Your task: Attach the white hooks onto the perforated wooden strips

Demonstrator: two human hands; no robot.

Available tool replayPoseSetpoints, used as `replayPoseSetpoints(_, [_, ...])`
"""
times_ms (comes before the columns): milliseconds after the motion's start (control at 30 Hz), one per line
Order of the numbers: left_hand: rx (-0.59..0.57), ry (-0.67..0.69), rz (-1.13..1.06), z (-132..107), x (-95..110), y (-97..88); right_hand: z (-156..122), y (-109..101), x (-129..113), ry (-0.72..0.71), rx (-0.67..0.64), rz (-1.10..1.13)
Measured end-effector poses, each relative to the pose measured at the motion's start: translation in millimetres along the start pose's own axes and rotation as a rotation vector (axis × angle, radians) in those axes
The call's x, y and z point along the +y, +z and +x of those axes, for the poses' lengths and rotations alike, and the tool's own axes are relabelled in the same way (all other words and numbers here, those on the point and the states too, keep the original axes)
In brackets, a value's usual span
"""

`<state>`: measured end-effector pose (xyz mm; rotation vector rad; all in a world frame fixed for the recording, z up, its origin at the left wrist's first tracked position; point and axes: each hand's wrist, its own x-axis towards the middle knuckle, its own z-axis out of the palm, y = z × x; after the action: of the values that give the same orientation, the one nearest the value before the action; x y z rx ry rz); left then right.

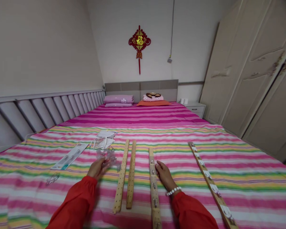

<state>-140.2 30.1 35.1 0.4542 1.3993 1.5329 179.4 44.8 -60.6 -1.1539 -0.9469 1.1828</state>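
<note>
My left hand is closed at the near edge of a pile of clear plastic pieces, its fingertips pinching at one of them. My right hand is beside a wooden strip carrying a row of small metal hooks. Its fingers are slightly bent and apart, at the strip's right edge. Whether they touch the wood is hard to tell. Between my hands lie two bare wooden strips, a left one and a right one, both dotted with holes.
Another wooden strip with white round pieces lies to the right. On the left are a hook package, white cards and a thin wire-like bundle. A striped sheet covers the bed; a slatted rail runs along its left side.
</note>
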Motion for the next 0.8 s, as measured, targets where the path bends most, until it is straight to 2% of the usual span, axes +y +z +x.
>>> replayPoseSetpoints(100, [-0.013,-0.089,-0.178,-3,2,-0.5,2,-2,-3,0.068,0.002,0.067])
replayPoseSetpoints(233, [-0.045,-0.158,-0.249,-10,3,-3.7,-2,3,-17,-0.008,0.034,-0.007])
replayPoseSetpoints(300, [-0.081,-0.174,-0.235,-15,2,-2.8,-10,17,-31,-0.139,0.022,-0.088])
replayPoseSetpoints(333, [-0.101,-0.177,-0.226,-18,2,-1.4,-16,27,-40,-0.222,-0.025,-0.131])
replayPoseSetpoints(433, [-0.146,-0.178,-0.203,-29,1,5.2,-34,65,-62,-0.302,-0.329,-0.192])
replayPoseSetpoints(500, [-0.166,-0.179,-0.186,-37,2,10.4,-43,91,-70,-0.342,-0.420,-0.216])
replayPoseSetpoints(633, [-0.195,-0.184,-0.151,-53,4,17.1,-51,123,-69,-0.446,-0.447,-0.297])
replayPoseSetpoints(800, [-0.223,-0.119,-0.128,-54,7,12.1,-52,131,-65,-0.439,-0.399,-0.367])
